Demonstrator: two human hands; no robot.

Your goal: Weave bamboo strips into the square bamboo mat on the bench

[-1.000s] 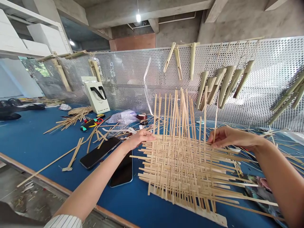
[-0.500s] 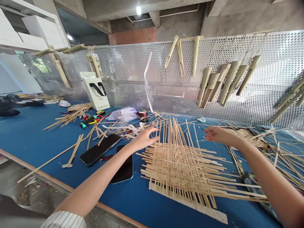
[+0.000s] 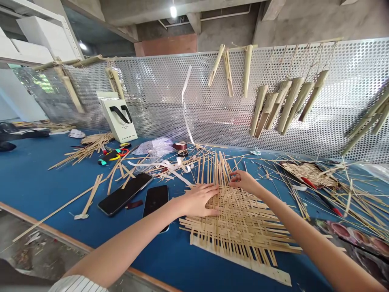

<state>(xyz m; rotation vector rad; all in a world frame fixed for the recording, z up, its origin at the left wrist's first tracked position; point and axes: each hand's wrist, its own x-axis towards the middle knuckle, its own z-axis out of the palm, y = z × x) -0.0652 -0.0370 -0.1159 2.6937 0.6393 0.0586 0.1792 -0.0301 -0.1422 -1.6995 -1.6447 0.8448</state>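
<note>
A square mat of woven bamboo strips [image 3: 240, 219] lies on the blue table, its loose ends sticking out on all sides. A pale tape band [image 3: 243, 259] runs along its near edge. My left hand [image 3: 199, 200] rests flat on the mat's left part, fingers stretched out and thumb apart. At the far edge, my right hand [image 3: 244, 181] is curled, with fingertips and thumb at the upright bamboo strips [image 3: 220, 168]. It seems to pinch one of these; the exact contact is too small to see.
Two phones [image 3: 126, 194] lie left of the mat, with scissors [image 3: 112, 156] and a white box [image 3: 117, 117] farther back. Loose strips and a red-handled tool [image 3: 322, 196] lie to the right, near a paint palette [image 3: 355, 239]. A perforated metal panel [image 3: 158, 93] stands behind.
My right hand has moved left and in to the upright strips at the mat's far edge. My left hand has come down and right, and flattened onto the weave.
</note>
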